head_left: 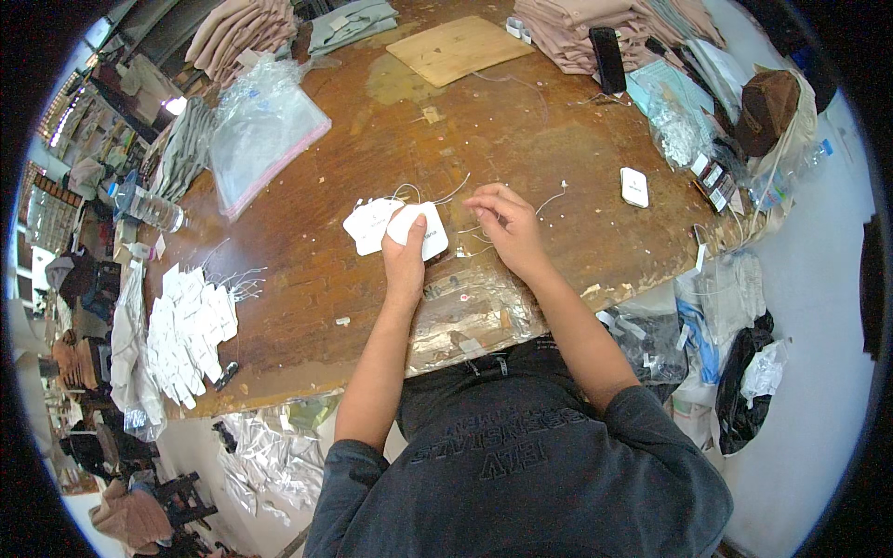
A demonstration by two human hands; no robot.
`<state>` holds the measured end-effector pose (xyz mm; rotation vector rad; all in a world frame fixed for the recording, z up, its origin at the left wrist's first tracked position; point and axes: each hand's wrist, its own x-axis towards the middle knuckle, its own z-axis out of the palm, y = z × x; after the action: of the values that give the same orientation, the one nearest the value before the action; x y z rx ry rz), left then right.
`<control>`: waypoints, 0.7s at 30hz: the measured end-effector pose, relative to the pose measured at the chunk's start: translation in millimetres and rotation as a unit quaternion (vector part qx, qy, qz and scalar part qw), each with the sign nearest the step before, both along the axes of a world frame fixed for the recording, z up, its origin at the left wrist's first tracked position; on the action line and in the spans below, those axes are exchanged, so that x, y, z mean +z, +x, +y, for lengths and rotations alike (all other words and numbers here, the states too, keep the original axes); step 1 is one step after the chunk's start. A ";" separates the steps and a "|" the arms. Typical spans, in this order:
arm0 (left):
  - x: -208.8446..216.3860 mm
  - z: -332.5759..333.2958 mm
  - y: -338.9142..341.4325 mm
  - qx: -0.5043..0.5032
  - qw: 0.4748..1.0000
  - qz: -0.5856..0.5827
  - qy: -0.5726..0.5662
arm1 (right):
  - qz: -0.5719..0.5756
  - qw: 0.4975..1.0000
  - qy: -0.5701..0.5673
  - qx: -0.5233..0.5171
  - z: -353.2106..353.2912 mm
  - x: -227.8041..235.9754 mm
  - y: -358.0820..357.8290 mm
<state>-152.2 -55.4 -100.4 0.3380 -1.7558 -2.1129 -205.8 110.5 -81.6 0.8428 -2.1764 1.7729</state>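
My left hand [406,260] is closed on a white hang tag [433,240] with rounded corners, the thumb lying across its face. Just left of it, more white tags [366,228] rest on the table and partly overlap. A thin white string [456,192] curves up from the tags toward the right. My right hand [507,226] hovers a little to the right, thumb and fingertips pinched together; what is between them is too small to make out. Loose strings [549,202] lie around that hand.
A pile of strung white tags [191,325] covers the table's left edge. A small tag stack [634,187] lies at right. Clear plastic bags [265,139], a water bottle [149,206], folded garments [581,33], a wooden board [458,49] and a phone [607,60] surround the work area.
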 end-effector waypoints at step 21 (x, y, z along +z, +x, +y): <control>-0.1 -3.6 -4.2 0.013 0.998 0.015 -0.056 | 0.188 0.869 0.458 -0.007 -8.3 -10.6 3.3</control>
<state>-156.4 -59.1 -100.5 0.2953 -1.8337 -1.9832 -202.6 102.2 -92.3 1.1929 -2.6531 0.3818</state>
